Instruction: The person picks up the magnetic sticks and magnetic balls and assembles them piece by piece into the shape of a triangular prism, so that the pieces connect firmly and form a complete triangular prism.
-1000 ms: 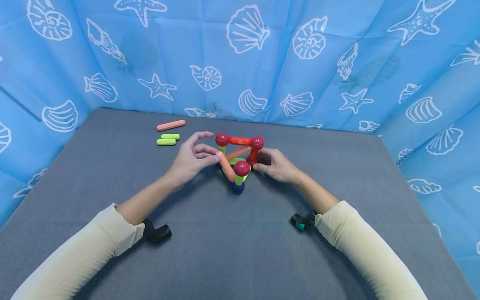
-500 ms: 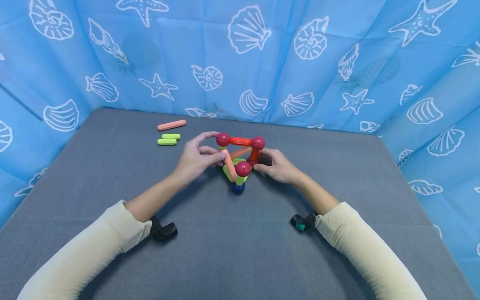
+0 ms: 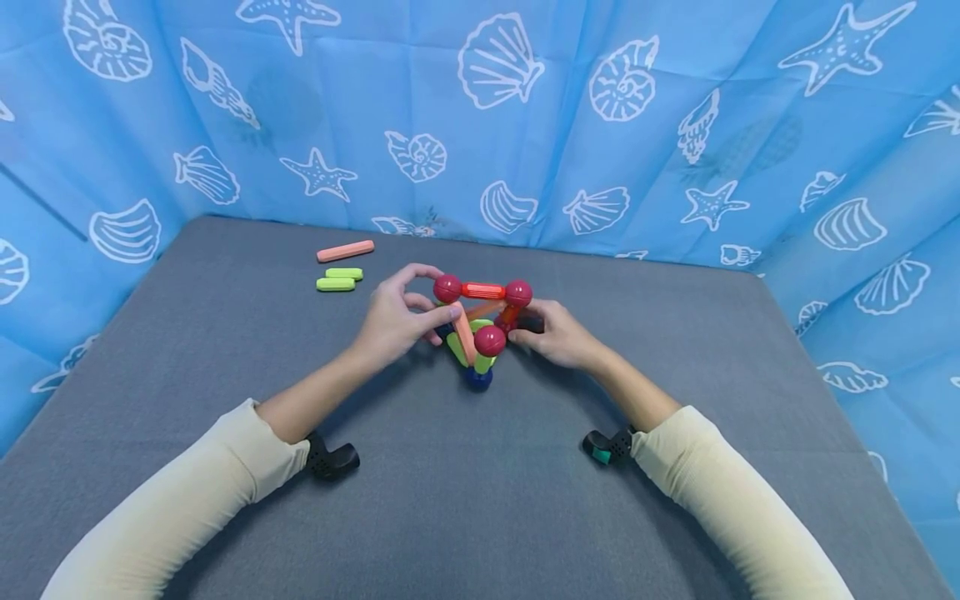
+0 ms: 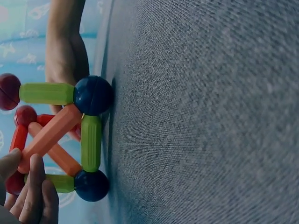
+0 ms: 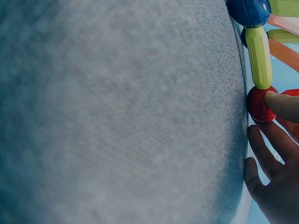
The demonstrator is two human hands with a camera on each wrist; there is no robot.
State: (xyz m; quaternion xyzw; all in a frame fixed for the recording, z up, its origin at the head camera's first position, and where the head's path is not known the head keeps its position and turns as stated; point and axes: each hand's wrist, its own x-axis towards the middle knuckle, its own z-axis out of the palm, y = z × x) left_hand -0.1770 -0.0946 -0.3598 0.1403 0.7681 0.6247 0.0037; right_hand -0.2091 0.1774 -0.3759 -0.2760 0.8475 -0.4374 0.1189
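Note:
A frame of magnetic rods and balls stands mid-table, with dark red balls point(image 3: 491, 341) at its top corners and dark blue balls point(image 4: 93, 95) at two lower corners. My left hand point(image 3: 393, 321) pinches the upper end of a salmon rod point(image 4: 51, 135) between thumb and fingers. That rod slants across one side, its lower end against the front blue ball. On the other side, the right hand point(image 3: 558, 335) holds a red ball point(image 5: 258, 105) at the base, thumb on it. Green rods point(image 5: 259, 58) and a red rod point(image 3: 483, 291) join the balls. A second salmon rod point(image 4: 63, 158) lies behind the first.
Further left on the grey table point(image 3: 465, 508) lie a loose salmon rod point(image 3: 345, 251) and two short green rods point(image 3: 335, 284). A blue shell-print curtain point(image 3: 360, 108) hangs behind the table.
My left hand has moved right, bringing the salmon rod's upper end toward the back left red ball. The frame's top has shifted slightly toward me. The right hand keeps its place.

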